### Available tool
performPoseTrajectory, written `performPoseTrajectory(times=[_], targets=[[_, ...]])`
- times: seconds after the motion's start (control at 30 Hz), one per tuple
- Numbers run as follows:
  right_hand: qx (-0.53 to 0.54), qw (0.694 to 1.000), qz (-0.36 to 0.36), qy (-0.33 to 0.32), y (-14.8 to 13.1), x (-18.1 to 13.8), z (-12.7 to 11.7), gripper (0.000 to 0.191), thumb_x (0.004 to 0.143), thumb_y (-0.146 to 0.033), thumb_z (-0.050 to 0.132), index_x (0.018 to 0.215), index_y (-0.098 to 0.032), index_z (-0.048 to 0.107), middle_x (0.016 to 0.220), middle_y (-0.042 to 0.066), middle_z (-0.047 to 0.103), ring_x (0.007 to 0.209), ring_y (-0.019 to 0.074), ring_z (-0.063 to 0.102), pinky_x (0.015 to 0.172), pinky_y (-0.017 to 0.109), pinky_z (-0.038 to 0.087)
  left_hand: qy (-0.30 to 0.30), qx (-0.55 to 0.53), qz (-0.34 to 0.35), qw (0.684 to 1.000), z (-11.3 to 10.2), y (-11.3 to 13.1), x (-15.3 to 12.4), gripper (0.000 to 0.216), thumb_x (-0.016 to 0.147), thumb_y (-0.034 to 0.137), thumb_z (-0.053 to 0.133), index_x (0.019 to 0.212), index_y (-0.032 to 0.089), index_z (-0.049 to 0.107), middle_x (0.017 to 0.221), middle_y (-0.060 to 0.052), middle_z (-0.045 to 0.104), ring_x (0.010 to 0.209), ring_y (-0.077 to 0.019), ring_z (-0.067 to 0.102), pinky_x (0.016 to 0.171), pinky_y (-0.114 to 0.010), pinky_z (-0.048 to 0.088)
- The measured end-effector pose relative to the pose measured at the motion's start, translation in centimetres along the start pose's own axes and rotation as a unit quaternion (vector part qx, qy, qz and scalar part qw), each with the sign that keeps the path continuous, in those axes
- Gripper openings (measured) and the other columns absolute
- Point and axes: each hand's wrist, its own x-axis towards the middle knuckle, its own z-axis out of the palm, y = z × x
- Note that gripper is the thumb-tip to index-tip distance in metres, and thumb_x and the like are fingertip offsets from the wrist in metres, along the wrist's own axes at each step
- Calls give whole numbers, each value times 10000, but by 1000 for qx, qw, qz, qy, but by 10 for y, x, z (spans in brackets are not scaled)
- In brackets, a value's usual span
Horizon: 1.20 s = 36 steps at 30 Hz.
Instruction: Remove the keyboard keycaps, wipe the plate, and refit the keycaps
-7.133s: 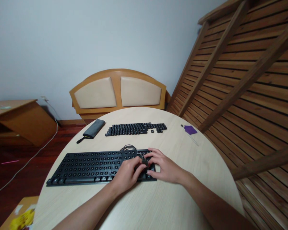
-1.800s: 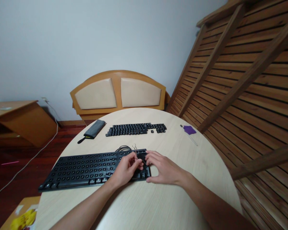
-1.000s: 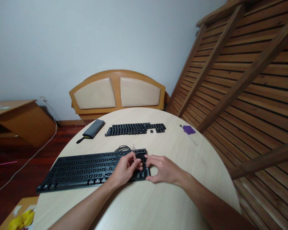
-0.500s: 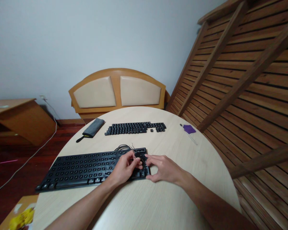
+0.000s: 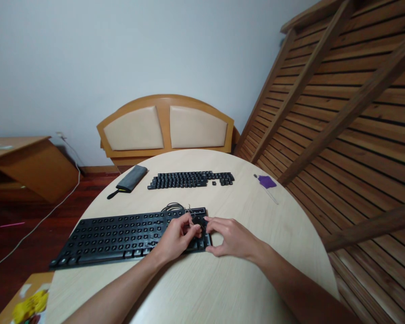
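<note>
A black keyboard (image 5: 121,238) with most of its keycaps off lies along the near side of the table, slightly tilted from left to right. My left hand (image 5: 178,236) is closed over its right end, thumb and fingers pinching what looks like a wire keycap puller (image 5: 198,220). Thin bent wires poke up from that tool; its lower part is hidden by the fingers. My right hand (image 5: 231,238) grips the keyboard's right edge, with the thumb near the front corner and the fingertips close to the dark tool. Behind, removed keycaps (image 5: 178,180) sit in keyboard order.
A dark grey pouch (image 5: 133,177) lies at the back left and a purple cloth-like item (image 5: 266,181) at the right. A coiled cable (image 5: 173,206) sits behind the keyboard. Wooden slats (image 5: 324,135) lean beside the round table (image 5: 256,207); a headboard (image 5: 165,121) stands behind it.
The wire tool in my left hand has tilted, its wire ends now lower and further right. My left hand has shifted slightly right; the right hand stays nearly still.
</note>
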Motion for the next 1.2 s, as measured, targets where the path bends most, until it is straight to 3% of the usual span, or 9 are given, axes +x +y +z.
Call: performPoseTrajectory(times=[0.2,0.43,0.6,0.77,0.93,1.2], targets=[[-5,1000,5,-29,-8,0,-6,266,757,-273,774,993,-211,666,1095,86,753,1271,254,600,1046,353,495,-12,-41,-21,999,0,4,1,343,907,489,638,782,200,503,766,-39,725,729,-194,694,695,-296,523],[6,1000,18,-12,-1,-1,3,306,683,-256,803,947,-212,653,1088,97,736,1115,266,691,892,324,562,-13,-83,-41,996,1,4,1,384,880,537,665,810,199,496,775,-25,715,709,-188,712,724,-312,558],[40,998,42,2,-2,0,1,335,644,-231,827,915,-217,631,949,55,728,1004,246,717,824,303,566,9,-103,-43,994,-1,1,2,413,867,557,675,818,199,475,764,1,685,647,-172,712,650,-279,553],[64,997,50,2,-2,1,-7,336,671,-227,810,955,-218,630,969,48,731,982,234,716,845,315,559,39,-103,-49,993,-1,2,4,468,832,598,693,803,198,453,797,-19,695,659,-181,727,634,-265,543],[80,995,45,47,17,-1,-22,328,737,-237,769,1035,-221,632,1098,69,728,1065,229,689,940,351,526,50,-83,-46,994,1,6,4,465,845,608,667,779,206,443,807,-43,727,730,-201,739,695,-289,542],[-53,972,173,147,69,-11,-48,264,840,-368,702,1059,-225,660,1073,59,714,1001,240,682,895,379,517,25,-17,-15,999,3,2,-1,318,947,464,588,790,213,471,808,-60,760,780,-207,719,735,-314,520]])
